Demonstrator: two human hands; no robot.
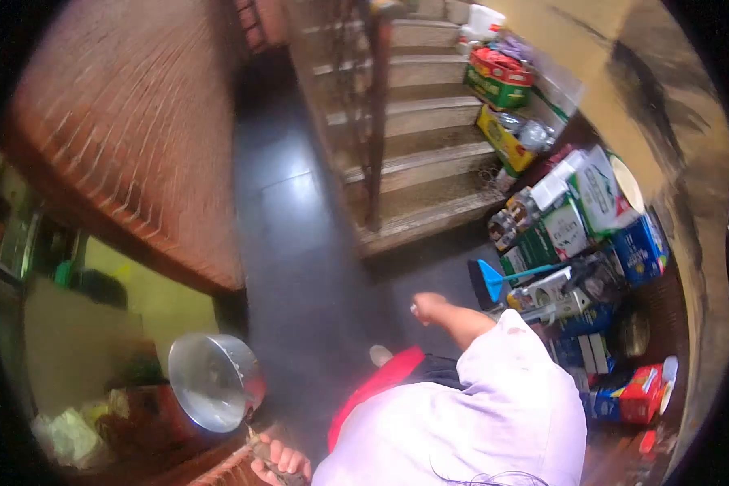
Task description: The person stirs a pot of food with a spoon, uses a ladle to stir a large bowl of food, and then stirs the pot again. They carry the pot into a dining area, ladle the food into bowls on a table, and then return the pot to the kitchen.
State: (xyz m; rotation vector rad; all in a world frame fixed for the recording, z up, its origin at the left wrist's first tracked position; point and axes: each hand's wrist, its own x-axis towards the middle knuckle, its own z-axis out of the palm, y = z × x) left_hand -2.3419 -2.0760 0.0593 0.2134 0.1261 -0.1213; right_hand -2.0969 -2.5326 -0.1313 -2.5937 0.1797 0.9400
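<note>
My left hand (279,460), low in the view, is wrapped round the handle of a metal saucepan (211,381). The saucepan is tilted so that its inside faces me, and some wet or whitish marks show in it. Stretched forward over the dark floor, my right hand (431,309) has its fingers curled closed. A small white spot shows at those fingers, too small and blurred to name. No other thing touches the right hand; the nearest is a blue broom or brush (489,280) to its right.
Steps (437,154) with a metal railing (376,121) rise ahead. Boxes (571,227), bags and bottles line the right wall. A reddish brick wall (130,138) stands on the left, above a yellowish-green area (150,304). Dark tiled floor (296,219) runs between.
</note>
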